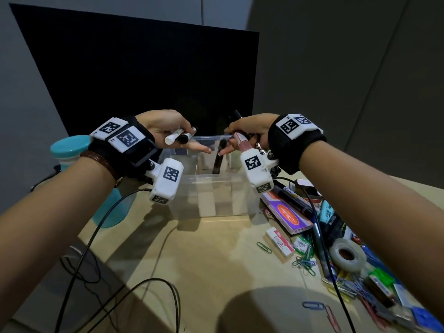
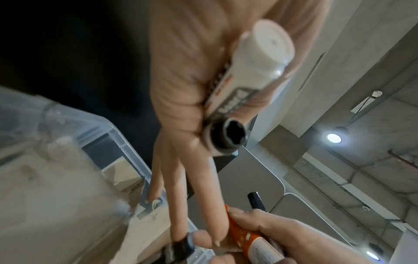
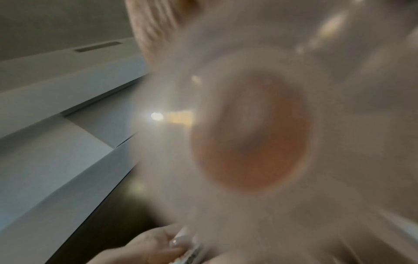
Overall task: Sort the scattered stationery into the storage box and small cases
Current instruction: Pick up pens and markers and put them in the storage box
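Both hands hover over the clear storage box at the back of the table. My left hand holds two markers, one white-ended and one black-ended, under the thumb, while its long fingers stretch out straight. In the left wrist view the white marker and the black-ended one lie against the palm. My right hand grips a red marker and a black pen that sticks up behind. A dark pen hangs into the box. The right wrist view is blurred by the marker's end.
Loose stationery is heaped at the right: a purple packet, a white eraser, a tape roll, coloured paper clips and black markers. A teal bottle stands at the left. Black cables cross the near table.
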